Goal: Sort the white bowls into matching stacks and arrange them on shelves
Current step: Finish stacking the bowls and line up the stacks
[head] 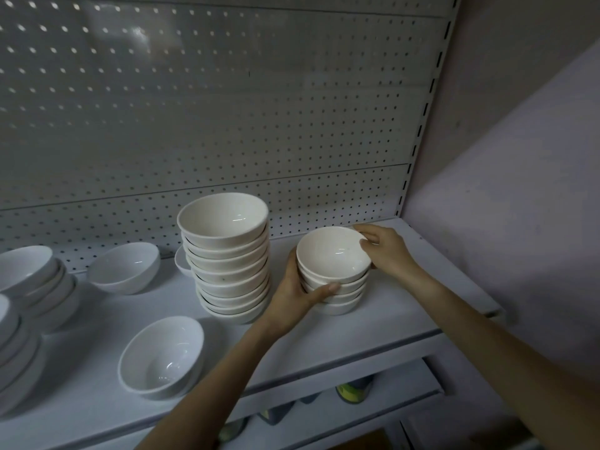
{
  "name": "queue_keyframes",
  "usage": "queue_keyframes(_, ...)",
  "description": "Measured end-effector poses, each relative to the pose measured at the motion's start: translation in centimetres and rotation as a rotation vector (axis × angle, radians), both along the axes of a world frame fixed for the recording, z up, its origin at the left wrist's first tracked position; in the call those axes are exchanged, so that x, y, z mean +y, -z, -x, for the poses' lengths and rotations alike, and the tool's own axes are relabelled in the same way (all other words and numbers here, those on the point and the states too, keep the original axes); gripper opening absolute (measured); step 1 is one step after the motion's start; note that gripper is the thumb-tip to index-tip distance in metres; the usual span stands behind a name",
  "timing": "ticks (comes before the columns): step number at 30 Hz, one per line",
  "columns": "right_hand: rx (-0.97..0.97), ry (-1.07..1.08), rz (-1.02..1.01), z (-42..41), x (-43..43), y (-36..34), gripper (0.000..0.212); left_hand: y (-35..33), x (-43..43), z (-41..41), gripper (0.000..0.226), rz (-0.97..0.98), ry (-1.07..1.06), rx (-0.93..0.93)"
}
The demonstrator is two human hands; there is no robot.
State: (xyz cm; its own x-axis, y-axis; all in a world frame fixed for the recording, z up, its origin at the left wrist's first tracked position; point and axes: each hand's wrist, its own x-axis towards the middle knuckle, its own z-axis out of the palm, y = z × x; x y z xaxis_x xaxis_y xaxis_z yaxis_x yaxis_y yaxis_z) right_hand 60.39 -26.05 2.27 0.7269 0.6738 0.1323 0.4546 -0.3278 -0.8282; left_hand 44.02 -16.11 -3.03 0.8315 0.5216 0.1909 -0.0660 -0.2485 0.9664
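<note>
Head view, two hands (292,290) (388,251), two cream stacks (334,271) (229,258)

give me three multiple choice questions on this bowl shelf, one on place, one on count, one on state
1. Where does the short stack of bowls stand relative to the tall stack of bowls?
A. to its right
B. to its left
C. on the shelf below

2. How many hands touch the short stack?
A. none
B. one
C. two

3. How does the lone bowl at the front of the shelf lie?
A. upside down
B. tilted, opening showing
C. broken in pieces

Answers:
1. A, the short stack sits between the tall stack and the shelf's right end.
2. C, the left hand wraps its left side with the thumb across the front, and the right hand has its grip on the top bowl's far right rim.
3. B, it leans with its inside visible and whole.
</note>
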Motion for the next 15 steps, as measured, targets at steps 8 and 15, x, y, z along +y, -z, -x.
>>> queue_keyframes(8,0.304,-0.059,-0.192,1.4,-1.2,1.5,0.021,0.4,-0.6,0.3,0.072,0.061,-0.04,-0.018)
queue_keyframes(15,0.422,-0.279,-0.289,2.7,-2.9,5.9,0.087,0.3,-1.2,0.1,0.057,0.096,-0.081,-0.023)
